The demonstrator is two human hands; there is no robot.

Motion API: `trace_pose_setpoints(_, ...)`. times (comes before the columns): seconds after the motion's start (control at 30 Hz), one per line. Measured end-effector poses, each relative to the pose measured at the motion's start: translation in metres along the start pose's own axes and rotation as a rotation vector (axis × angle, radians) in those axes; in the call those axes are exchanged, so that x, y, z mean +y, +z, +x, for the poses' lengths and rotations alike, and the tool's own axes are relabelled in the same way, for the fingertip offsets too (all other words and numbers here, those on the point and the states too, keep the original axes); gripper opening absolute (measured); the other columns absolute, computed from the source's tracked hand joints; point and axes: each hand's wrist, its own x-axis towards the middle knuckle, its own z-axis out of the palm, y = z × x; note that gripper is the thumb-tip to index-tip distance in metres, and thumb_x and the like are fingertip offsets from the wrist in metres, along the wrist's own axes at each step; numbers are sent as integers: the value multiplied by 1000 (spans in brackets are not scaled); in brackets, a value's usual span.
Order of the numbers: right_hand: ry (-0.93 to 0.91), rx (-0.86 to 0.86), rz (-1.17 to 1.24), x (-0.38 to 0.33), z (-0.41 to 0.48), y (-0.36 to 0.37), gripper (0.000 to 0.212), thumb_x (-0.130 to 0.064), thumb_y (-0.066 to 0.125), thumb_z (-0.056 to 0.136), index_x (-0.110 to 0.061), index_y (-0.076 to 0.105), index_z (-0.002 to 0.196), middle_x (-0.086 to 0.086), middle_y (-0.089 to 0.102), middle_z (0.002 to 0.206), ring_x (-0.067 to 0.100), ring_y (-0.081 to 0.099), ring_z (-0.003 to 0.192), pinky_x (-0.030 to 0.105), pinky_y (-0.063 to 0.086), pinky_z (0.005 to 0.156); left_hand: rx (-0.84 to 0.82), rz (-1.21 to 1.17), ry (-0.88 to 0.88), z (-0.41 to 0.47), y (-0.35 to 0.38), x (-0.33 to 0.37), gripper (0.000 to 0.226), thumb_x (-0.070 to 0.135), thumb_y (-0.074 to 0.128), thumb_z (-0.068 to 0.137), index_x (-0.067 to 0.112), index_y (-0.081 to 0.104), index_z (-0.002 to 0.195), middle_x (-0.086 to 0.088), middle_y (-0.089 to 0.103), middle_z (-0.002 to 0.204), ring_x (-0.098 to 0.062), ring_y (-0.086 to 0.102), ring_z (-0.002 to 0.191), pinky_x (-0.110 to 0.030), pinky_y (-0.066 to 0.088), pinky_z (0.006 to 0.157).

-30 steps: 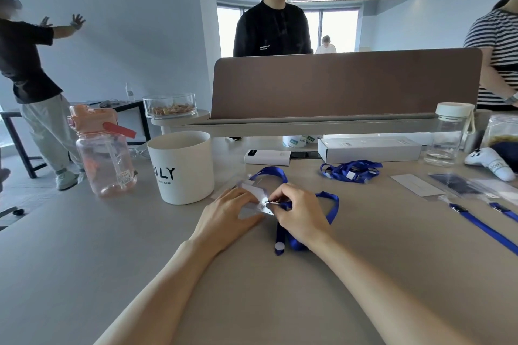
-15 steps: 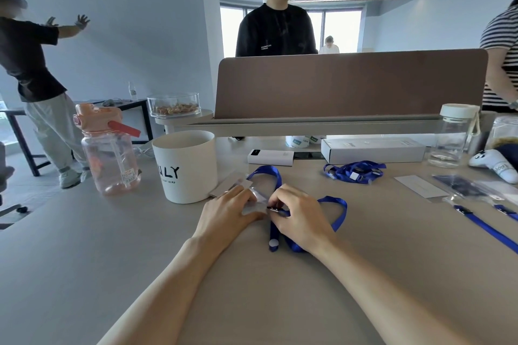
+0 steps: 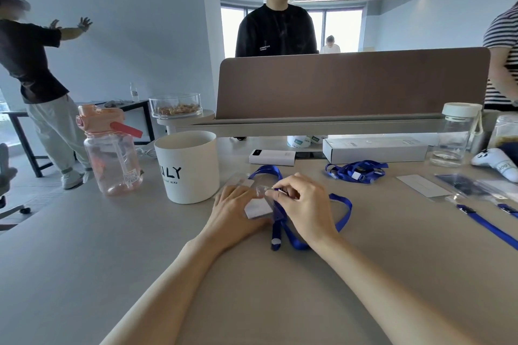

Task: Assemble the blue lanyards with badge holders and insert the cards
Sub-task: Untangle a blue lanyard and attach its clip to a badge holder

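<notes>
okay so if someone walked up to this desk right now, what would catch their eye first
Most likely the two bare hands at the centre of the desk: the left hand presses a clear badge holder flat while the right hand pinches the clip of a blue lanyard at its top edge. Next, the big white cup just left of them, with a pink water bottle beyond it.

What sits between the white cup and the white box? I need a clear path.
A white power bank lies on the table there, in the head view.
</notes>
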Motion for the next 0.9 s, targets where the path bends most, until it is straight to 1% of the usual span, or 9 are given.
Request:
trace_pose_setpoints(0.07,218,-52,173,-5,1,-3,15,-31,78,80,-18,71,77,-8,59,61,7,53,58,20,43,57,-158,-169,-124,2,-4,0,68,66,55,64,45,52,129,20,47,136,-8,26,133,-25,17,107)
trace_pose_setpoints(0.13,354,-85,300,-8,3,-8,19,-34,75,83,-18,68,77,-6,64,62,4,57,58,17,44,58,-262,-462,-189,3,-10,1,61,48,60,69,49,51,130,19,44,141,-4,26,137,-27,23,112)
trace_pose_setpoints(0.23,447,-119,452,-9,6,-12,18,-30,73,85,-14,66,81,-2,74,73,8,69,71,19,49,69,-335,-765,-178,0,-22,18,57,26,60,72,33,56,128,18,58,128,6,46,121,-5,38,91)
trace_pose_setpoints(0.33,501,-131,471,-11,6,-12,17,-26,77,81,-14,66,84,1,76,78,12,72,76,27,56,69,-381,-905,-206,-1,-27,35,46,22,62,75,18,62,121,7,68,117,-5,61,108,-11,47,81)
trace_pose_setpoints(0.47,658,-30,731,-18,13,-21,20,-14,78,80,-6,60,85,14,75,84,25,74,71,34,59,59,-368,-974,-284,-2,-27,41,37,9,71,81,10,63,117,-7,70,112,-18,66,106,-26,50,94)
trace_pose_setpoints(0.6,725,87,966,-20,16,-25,18,-3,74,80,-4,57,77,20,74,90,30,74,77,29,61,61,-404,-886,-283,-3,-20,50,26,9,72,82,13,64,106,-5,73,97,-15,68,91,-23,52,83)
trace_pose_setpoints(0.73,797,182,1048,-15,15,-25,13,-3,70,85,-4,58,81,14,76,89,27,75,76,29,61,61,-220,-666,-317,-1,-16,50,10,8,64,87,17,67,89,-6,70,85,-12,65,78,-27,53,80)
trace_pose_setpoints(0.8,838,231,1067,-9,15,-26,12,-4,69,86,-4,57,84,14,76,90,28,75,77,29,61,59,-125,-668,-368,0,-19,44,12,10,63,87,20,69,86,-9,70,88,-17,62,80,-30,51,82)
trace_pose_setpoints(0.9,869,246,1132,-3,17,-28,11,-3,69,86,-4,58,84,14,75,91,29,75,79,30,61,61,-211,-650,-357,0,-23,36,19,23,69,84,29,65,102,-2,66,103,-14,58,92,-30,48,86)
